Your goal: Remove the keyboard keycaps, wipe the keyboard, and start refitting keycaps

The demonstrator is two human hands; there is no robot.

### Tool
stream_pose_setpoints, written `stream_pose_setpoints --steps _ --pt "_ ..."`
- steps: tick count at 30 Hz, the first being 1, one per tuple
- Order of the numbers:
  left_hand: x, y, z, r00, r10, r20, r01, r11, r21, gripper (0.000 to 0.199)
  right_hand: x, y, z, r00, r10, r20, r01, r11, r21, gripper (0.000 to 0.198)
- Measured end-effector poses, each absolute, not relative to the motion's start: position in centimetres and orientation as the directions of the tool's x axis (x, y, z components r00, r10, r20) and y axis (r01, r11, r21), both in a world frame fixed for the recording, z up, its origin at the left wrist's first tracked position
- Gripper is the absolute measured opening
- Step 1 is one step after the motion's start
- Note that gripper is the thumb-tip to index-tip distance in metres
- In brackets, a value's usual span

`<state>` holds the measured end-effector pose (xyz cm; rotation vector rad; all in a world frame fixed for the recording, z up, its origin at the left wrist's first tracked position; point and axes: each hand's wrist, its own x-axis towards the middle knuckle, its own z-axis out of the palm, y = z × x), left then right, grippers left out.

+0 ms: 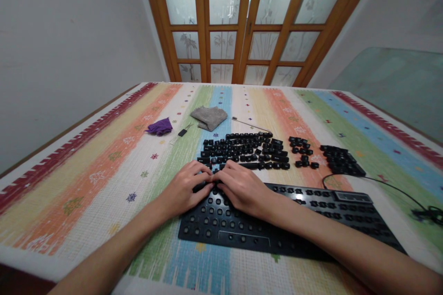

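Observation:
A black keyboard point(256, 235) with its keycaps off lies at a slant before me, its switch sockets bare. Over its upper left corner, my left hand point(190, 186) and my right hand point(240, 186) meet with bent fingertips pressed together. Whatever they pinch is hidden by the fingers. Just beyond the keyboard, loose black keycaps point(242, 151) stand in rows, with a small group of keycaps point(302, 147) and a block of number-pad keycaps point(341, 160) farther right. My right forearm crosses above the keyboard's middle.
Farther back lie a purple cloth point(159, 126), a grey cloth point(209, 117), a small dark piece with thin wire prongs point(182, 132) and a thin rod point(252, 125). The keyboard's black cable point(391, 180) runs right to a coiled bundle point(431, 215). A striped cloth point(114, 184) covers the table.

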<state>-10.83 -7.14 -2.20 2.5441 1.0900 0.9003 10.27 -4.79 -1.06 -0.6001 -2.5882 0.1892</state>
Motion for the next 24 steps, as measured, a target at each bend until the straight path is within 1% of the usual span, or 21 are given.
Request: stream_pose_setpoints --steps 4,8,12,14,15,20,24 --pt "-10.64 -7.16 -1.93 0.536 0.716 0.446 0.595 -0.696 0.402 0.011 10.25 -4.51 -0.92 -0.787 0.471 0.397 0.385 0.879 -0.279 0.011" --pt "-10.51 -7.26 -1.61 0.546 0.701 0.46 0.596 -0.71 0.375 0.008 10.12 -4.38 -1.01 -0.775 0.487 0.402 0.39 0.87 -0.303 0.009" --pt "-10.48 -7.36 -1.47 0.552 0.697 0.458 0.605 -0.712 0.356 0.007 10.13 -4.06 -1.08 -0.744 0.545 0.386 0.386 0.823 -0.418 0.01" --pt "-10.46 -7.35 -1.48 0.552 0.701 0.452 0.609 -0.709 0.356 0.007 10.16 -4.0 -1.0 -0.745 0.555 0.371 0.391 0.813 -0.431 0.012" --pt "-10.46 -7.34 -1.49 0.552 0.702 0.451 0.608 -0.708 0.358 0.007 10.14 -4.04 -0.92 -0.752 0.548 0.367 0.396 0.82 -0.412 0.011" --pt "-10.42 -7.28 -1.46 0.553 0.69 0.467 0.601 -0.719 0.35 0.009 9.85 -4.65 -0.4 -0.804 0.478 0.354 0.42 0.878 -0.231 0.01" --pt "-10.35 -7.43 -1.41 0.57 0.666 0.481 0.607 -0.736 0.3 0.01 9.67 -4.88 -0.21 -0.824 0.46 0.331 0.426 0.888 -0.175 0.012"
